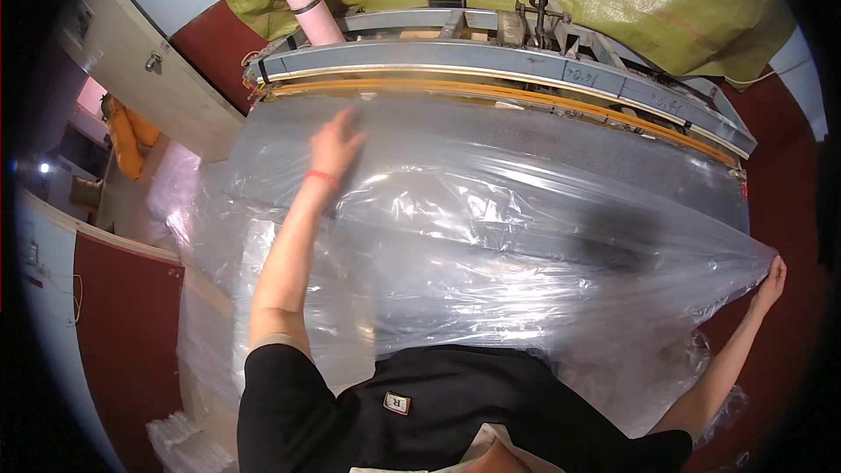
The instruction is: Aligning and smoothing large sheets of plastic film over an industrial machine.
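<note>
A broad, clear, thin plastic sheet is lying across the flat grey work surface in front of the person, between the torso and the grey metal frame at the far side; the sheet is looking glossy and crinkled, with white glints breaking up across its middle; toward the far side it is appearing smoother and greyer, letting the surface beneath show through; long creases are fanning leftward from its right end, which is narrowing to a point; a dark, soft-edged shadow is falling across its right half.

The right hand is gripping that pointed end, the fingers closing on gathered plastic, and the film beside it is stretching taut; the left hand, wearing a thin red wristband, is hovering over or resting on the sheet's far left part, blurring, its fingers opening loosely; whether it is touching the film, one cannot tell.

Beyond the sheet, a long orange-yellow strip is running along the near side of the frame; a pink cylindrical roll is leaning at the frame's left, and a yellow-green woven tarp is hanging behind.
</note>
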A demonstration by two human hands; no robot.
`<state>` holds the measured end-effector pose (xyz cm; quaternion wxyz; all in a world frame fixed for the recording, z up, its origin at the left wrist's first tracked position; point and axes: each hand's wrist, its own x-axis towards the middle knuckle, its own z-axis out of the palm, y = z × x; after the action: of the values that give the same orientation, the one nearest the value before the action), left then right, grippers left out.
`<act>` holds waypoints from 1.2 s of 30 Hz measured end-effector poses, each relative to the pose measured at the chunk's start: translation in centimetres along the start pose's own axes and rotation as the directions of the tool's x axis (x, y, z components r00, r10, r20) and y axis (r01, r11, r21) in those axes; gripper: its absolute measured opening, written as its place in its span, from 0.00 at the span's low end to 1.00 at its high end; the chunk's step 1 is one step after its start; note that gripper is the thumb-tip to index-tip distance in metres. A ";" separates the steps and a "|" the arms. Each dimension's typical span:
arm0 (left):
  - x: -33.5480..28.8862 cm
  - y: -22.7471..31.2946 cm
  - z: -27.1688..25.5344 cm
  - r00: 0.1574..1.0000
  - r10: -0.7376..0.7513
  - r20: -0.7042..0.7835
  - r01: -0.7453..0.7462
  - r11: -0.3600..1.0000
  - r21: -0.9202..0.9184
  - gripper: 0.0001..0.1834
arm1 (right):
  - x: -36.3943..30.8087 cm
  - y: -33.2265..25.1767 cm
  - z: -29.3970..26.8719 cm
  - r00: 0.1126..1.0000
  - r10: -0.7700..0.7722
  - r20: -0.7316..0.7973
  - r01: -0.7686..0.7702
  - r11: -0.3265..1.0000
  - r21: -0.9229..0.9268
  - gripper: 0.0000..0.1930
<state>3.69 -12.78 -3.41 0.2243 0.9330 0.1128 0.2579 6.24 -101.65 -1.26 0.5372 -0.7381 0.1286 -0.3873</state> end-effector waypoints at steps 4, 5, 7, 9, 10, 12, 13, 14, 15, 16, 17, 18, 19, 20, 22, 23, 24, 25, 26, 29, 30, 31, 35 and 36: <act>1.3 -1.3 -0.5 0.966 0.259 -0.024 -0.251 0.953 0.170 0.06 | -0.1 -0.4 1.6 0.998 -0.033 -0.048 0.026 0.992 -0.127 0.13; 2.3 -0.7 -0.6 0.964 0.257 -0.070 -0.248 0.961 0.124 0.05 | 1.1 0.5 1.4 0.995 0.008 -0.101 -0.028 0.980 -0.198 0.15; 3.6 -1.2 -1.1 0.974 -0.202 -0.107 0.144 0.906 -0.398 0.07 | 2.3 0.3 4.4 0.986 0.011 -0.166 -0.046 0.977 -0.209 0.14; 4.2 1.1 -1.9 0.926 -0.350 -0.142 0.125 0.638 -0.760 0.07 | 1.0 -1.5 10.5 0.993 0.064 -0.096 -0.075 0.991 -0.111 0.13; 4.8 -0.3 -1.4 0.894 -0.416 -0.166 0.151 0.629 -0.762 0.07 | 1.7 -0.8 11.7 0.987 -0.160 0.029 0.160 0.926 -0.342 0.14; 5.7 -4.1 -0.2 0.863 -0.470 -0.186 0.224 0.685 -0.693 0.07 | 1.5 2.3 17.0 0.942 -0.330 -0.065 0.269 0.855 -0.444 0.15; 6.2 -5.3 0.9 0.874 -0.451 -0.180 0.252 0.739 -0.624 0.07 | 2.1 4.6 18.4 0.952 -0.297 -0.072 0.226 0.843 -0.488 0.16; 7.3 -7.1 2.6 0.873 -0.436 -0.218 0.229 0.761 -0.607 0.06 | 3.2 7.5 18.8 0.976 -0.207 -0.062 0.171 0.915 -0.367 0.14; 7.2 -9.7 2.5 0.853 -0.437 -0.286 0.225 0.801 -0.554 0.06 | 1.5 6.8 22.8 0.985 -0.166 -0.049 0.144 0.942 -0.302 0.11; 7.4 -11.2 2.5 0.855 -0.417 -0.308 0.180 0.796 -0.579 0.06 | 0.1 4.9 25.2 0.989 -0.133 -0.066 0.105 0.940 -0.325 0.11; 8.2 -12.1 3.0 0.862 -0.392 -0.322 0.127 0.781 -0.611 0.07 | 0.1 4.7 25.7 0.987 -0.134 -0.084 0.099 0.937 -0.335 0.11; 9.1 -12.8 3.6 0.855 -0.403 -0.327 0.113 0.759 -0.641 0.08 | 0.7 4.8 26.3 0.994 -0.083 -0.072 0.065 0.974 -0.219 0.10; 9.8 -13.5 4.0 0.860 -0.397 -0.321 0.107 0.755 -0.647 0.08 | 1.2 4.8 26.7 0.998 -0.034 -0.052 0.029 0.995 -0.099 0.10; 10.4 -13.1 4.3 0.875 -0.376 -0.304 0.090 0.745 -0.661 0.09 | 1.7 5.2 26.6 0.997 -0.034 -0.064 0.027 0.994 -0.108 0.10; 10.9 -12.3 5.1 0.884 -0.380 -0.272 0.108 0.733 -0.672 0.10 | 2.2 5.8 26.3 0.988 -0.093 -0.125 0.075 0.988 -0.136 0.10; 10.9 -12.3 4.9 0.884 -0.380 -0.271 0.112 0.735 -0.669 0.10 | 1.9 5.5 26.7 0.989 -0.088 -0.122 0.072 0.988 -0.136 0.10; 10.7 -12.5 4.8 0.886 -0.370 -0.279 0.094 0.732 -0.674 0.10 | 1.7 5.1 26.8 0.986 -0.069 -0.154 0.049 0.991 -0.127 0.10; 10.5 -12.6 4.7 0.888 -0.361 -0.287 0.077 0.730 -0.679 0.09 | 1.4 4.8 27.0 0.982 -0.048 -0.184 0.026 0.993 -0.118 0.10; 10.6 -12.6 4.7 0.869 -0.339 -0.361 0.030 0.763 -0.646 0.11 | 1.6 4.9 27.0 0.982 -0.045 -0.181 0.024 0.993 -0.118 0.10; 10.4 -13.1 3.9 0.804 -0.497 -0.327 0.151 0.703 -0.695 0.10 | 1.8 4.7 26.9 0.958 -0.122 -0.259 0.049 0.962 -0.270 0.09; 10.1 -13.7 3.2 0.796 -0.503 -0.337 0.162 0.713 -0.683 0.10 | 1.4 3.6 27.0 0.957 -0.094 -0.276 0.026 0.971 -0.239 0.09; 9.9 -14.2 2.6 0.808 -0.516 -0.285 0.199 0.694 -0.692 0.08 | 1.0 3.1 27.4 0.955 -0.065 -0.291 0.003 0.978 -0.207 0.09; 10.9 -13.0 4.6 0.730 -0.606 -0.316 0.144 0.589 -0.795 0.05 | 2.7 5.6 25.9 0.938 -0.099 -0.333 0.051 0.988 -0.149 0.09; 10.4 -13.1 4.2 0.741 -0.590 -0.322 0.088 0.559 -0.824 0.04 | 2.0 4.6 26.4 0.957 -0.003 -0.291 -0.029 0.994 -0.108 0.10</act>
<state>13.45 0.55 -8.39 0.6002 0.5813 0.2414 0.4936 27.35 -86.36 -7.69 0.4732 -0.7008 0.2324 -0.4805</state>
